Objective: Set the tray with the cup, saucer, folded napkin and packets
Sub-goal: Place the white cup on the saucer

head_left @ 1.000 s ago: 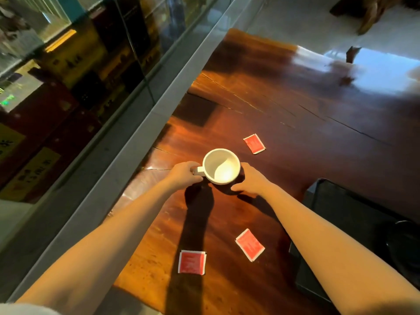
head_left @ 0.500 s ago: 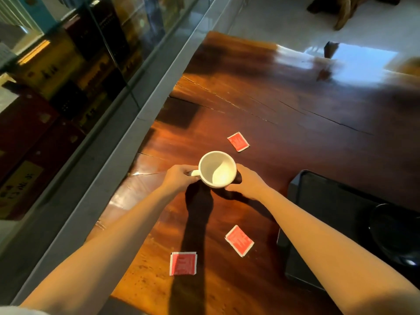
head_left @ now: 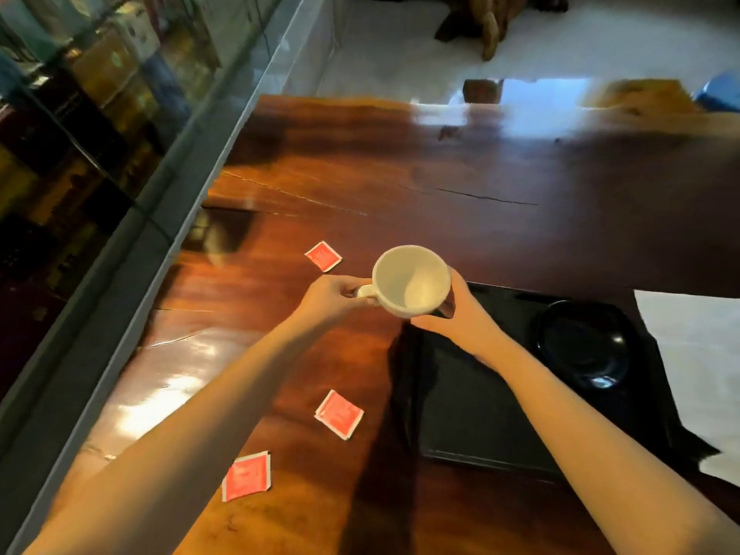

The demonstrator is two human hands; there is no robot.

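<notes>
A white empty cup (head_left: 410,279) hangs in the air over the left far corner of the black tray (head_left: 472,418). My left hand (head_left: 334,294) pinches its handle, and my right hand (head_left: 460,310) cups its right side. A black saucer (head_left: 582,342) lies on the tray's right part. Three red packets lie on the wooden table: one beyond the cup (head_left: 322,255), one near the tray's left edge (head_left: 338,414), one closest to me (head_left: 246,475). A white napkin (head_left: 696,366) lies flat to the right of the tray.
The dark polished wooden table (head_left: 440,186) has long cracks across its far half. A grey ledge and glass wall (head_left: 132,218) run along the table's left side. White floor and wooden furniture legs (head_left: 492,30) show beyond the far edge.
Both hands have lifted the cup off the table and carried it right, toward the tray. The view has swung right, bringing the saucer and napkin into sight.
</notes>
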